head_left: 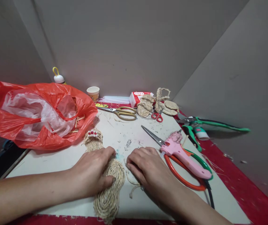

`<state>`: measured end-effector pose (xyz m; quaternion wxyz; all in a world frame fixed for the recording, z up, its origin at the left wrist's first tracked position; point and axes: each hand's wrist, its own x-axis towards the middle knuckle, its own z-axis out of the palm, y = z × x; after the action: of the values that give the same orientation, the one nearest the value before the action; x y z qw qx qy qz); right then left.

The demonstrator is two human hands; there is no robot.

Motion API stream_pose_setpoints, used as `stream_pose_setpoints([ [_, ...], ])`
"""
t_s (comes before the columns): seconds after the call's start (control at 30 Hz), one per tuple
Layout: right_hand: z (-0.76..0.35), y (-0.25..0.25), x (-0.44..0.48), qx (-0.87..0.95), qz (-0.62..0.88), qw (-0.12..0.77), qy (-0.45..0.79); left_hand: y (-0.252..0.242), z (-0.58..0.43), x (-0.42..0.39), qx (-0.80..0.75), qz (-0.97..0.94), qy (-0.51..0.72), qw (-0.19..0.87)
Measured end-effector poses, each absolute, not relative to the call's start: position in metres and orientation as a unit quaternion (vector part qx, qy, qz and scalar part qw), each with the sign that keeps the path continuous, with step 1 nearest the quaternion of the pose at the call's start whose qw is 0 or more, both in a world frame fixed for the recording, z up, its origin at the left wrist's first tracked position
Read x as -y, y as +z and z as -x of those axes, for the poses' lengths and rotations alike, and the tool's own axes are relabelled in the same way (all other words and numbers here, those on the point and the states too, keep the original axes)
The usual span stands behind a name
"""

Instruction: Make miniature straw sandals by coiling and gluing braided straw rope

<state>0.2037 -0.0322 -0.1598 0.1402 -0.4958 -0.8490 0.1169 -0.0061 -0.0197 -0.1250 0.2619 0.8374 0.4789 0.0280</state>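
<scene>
My left hand (94, 170) lies over a coiled straw-rope sole (112, 184), its thumb on the top face and its fingers curled round the far edge. Just beyond that hand is a finished-looking woven straw slipper piece (93, 141) with red and white beads across it. My right hand (145, 165) rests on the white board with its fingers curled together. Whatever is under those fingers is hidden. A loose end of straw twine (132, 187) lies between the sole and my right hand.
To the right lie a pink glue gun (183, 156) across large orange-handled scissors (152, 135), and green-handled shears (220, 123). A red plastic bag (42, 118) fills the left. At the back are gold-handled scissors (126, 113), a paper cup (93, 93) and straw coils (145, 106).
</scene>
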Motion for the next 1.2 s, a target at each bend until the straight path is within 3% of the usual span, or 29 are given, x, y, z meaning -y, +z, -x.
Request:
stream_pose_setpoints([
  [0.17,-0.211,-0.162,0.032,0.824,0.512,0.208,0.122,-0.129,0.003,0.027,-0.461,-0.792,0.134,0.378],
  [0.33,-0.220,-0.140,0.039,0.637,0.527,0.399,0.397,-0.136,-0.005,0.029,-0.455,-0.637,0.219,0.583],
  [0.47,-0.218,-0.126,0.048,0.504,0.511,0.427,0.551,-0.132,-0.013,0.017,-0.443,-0.533,0.287,0.661],
  [0.6,-0.212,-0.131,0.055,0.411,0.492,0.430,0.635,-0.128,-0.020,0.009,-0.431,-0.520,0.299,0.674],
  [1.2,-0.197,-0.147,0.051,0.380,0.537,0.468,0.590,-0.136,-0.035,0.017,-0.465,-0.564,0.331,0.597],
])
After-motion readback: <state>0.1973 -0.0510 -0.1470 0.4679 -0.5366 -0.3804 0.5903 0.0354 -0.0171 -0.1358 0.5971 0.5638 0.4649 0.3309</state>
